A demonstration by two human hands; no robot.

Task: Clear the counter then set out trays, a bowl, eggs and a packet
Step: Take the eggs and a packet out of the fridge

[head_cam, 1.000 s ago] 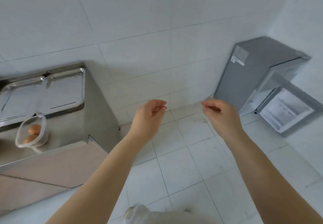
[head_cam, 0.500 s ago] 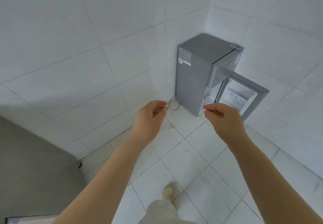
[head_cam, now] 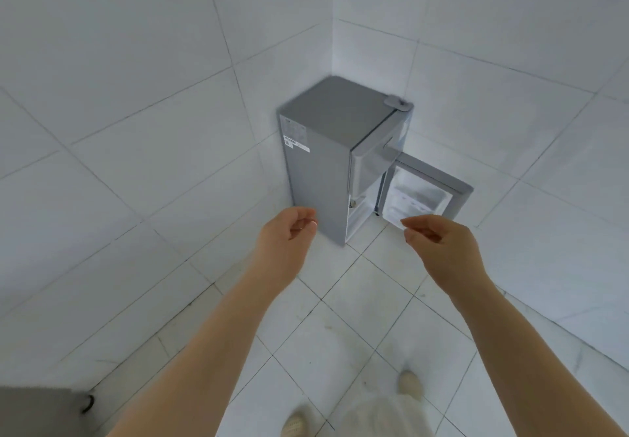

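Grey boxy fridge, door ajar; left hand and right hand loosely curled, empty.

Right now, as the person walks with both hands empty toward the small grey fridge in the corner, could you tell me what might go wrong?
1. The lower door of the small grey fridge stands swung open into the walking path; a leg or shin could knock it.
2. The left hand and right hand hang loosely curled and hold nothing, so any grasp starts from scratch.
3. The glossy white floor tiles may be slippery underfoot.
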